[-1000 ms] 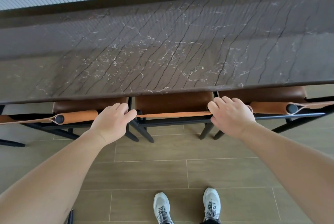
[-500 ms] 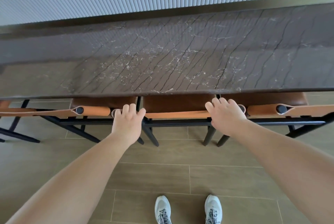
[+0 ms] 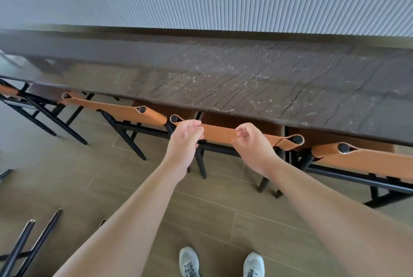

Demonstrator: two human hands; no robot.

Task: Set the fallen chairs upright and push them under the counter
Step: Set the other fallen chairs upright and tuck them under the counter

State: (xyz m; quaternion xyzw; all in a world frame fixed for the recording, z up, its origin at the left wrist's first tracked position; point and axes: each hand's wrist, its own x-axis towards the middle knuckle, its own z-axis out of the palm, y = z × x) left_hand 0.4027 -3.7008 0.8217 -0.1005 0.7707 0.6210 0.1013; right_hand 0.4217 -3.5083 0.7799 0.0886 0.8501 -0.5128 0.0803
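An upright chair with a tan leather backrest (image 3: 220, 134) and black frame stands tucked under the dark marble counter (image 3: 245, 80). My left hand (image 3: 184, 142) and my right hand (image 3: 251, 146) hover just in front of that backrest, fingers loosely curled, holding nothing. More chairs of the same kind stand under the counter: one to the left (image 3: 116, 109), one to the right (image 3: 368, 160), another at the far left edge (image 3: 9, 91). Black chair legs (image 3: 26, 245) poke in low at the bottom left; the rest of that chair is out of view.
A white fluted panel (image 3: 223, 4) runs behind the counter. The floor (image 3: 134, 187) is wood-look tile. My grey shoes (image 3: 190, 262) stand a step back from the chairs. The counter's front edge overhangs the chair seats.
Both hands have let go of the backrest's ends and drawn inward and back. The view has swung left, bringing more chairs and the black legs into sight.
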